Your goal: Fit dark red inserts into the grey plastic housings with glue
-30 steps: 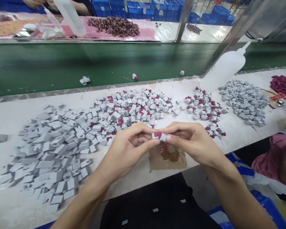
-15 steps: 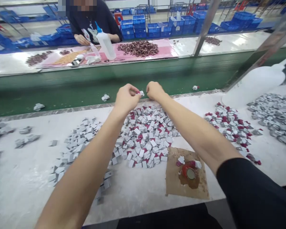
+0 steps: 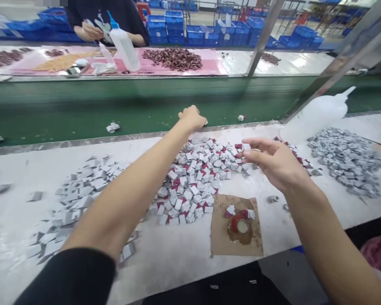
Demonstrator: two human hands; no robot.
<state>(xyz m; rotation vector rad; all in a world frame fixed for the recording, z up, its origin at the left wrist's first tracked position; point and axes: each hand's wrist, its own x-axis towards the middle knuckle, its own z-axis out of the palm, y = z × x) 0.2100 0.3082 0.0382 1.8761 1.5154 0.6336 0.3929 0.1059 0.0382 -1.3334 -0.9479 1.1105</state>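
My left hand (image 3: 193,117) is over the near edge of the green belt (image 3: 152,114), fingers curled downward. A tiny pale bit shows by its fingers; what they hold is mostly hidden. My right hand (image 3: 277,163) has thumb and forefinger on either side of a small white-and-magenta block (image 3: 246,147), at the right side of a heap. That heap of white blocks with magenta parts (image 3: 190,186) lies mid-table. To its left spreads a pile of plain grey-white blocks (image 3: 79,190). Several small white pieces, such as a cluster (image 3: 113,127), rest on the belt.
Brown cardboard (image 3: 219,241) carries a red-rimmed round cap (image 3: 241,225) in a wet stain. A white squeeze bottle (image 3: 317,112) lies before a grey pile (image 3: 346,161) at right. Across the belt, a person sits near a clear bottle (image 3: 125,48) and brown pieces (image 3: 174,58). A metal post (image 3: 263,36) stands there.
My right hand has moved from the belt edge right and nearer, to a block beside the heap. My left hand has shifted right along the belt edge, and the view has turned.
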